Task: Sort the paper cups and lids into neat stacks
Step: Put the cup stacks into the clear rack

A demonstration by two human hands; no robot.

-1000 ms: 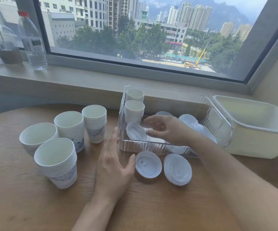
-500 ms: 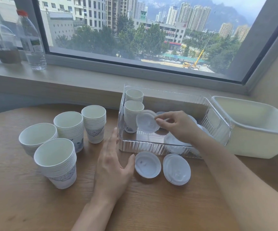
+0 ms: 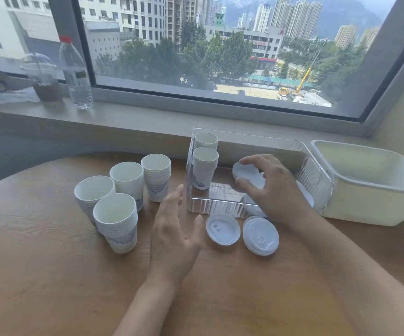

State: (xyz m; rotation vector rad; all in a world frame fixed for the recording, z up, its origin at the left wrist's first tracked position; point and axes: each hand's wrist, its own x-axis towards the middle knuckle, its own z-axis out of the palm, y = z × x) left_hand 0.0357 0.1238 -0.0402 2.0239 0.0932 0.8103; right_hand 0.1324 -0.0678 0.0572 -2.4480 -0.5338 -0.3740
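Now the right hand (image 3: 272, 187) pinches a lid (image 3: 244, 171) over the clear bin (image 3: 317, 170), near its back wall beside two cup stacks (image 3: 204, 166), while the left hand (image 3: 174, 229) hovers with fingers spread; a loose pinch could drop the lid askew onto the other lids.

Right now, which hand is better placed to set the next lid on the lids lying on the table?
Right hand: its fingers already pinch a lid inside the clear bin. The left hand is open, holding nothing.
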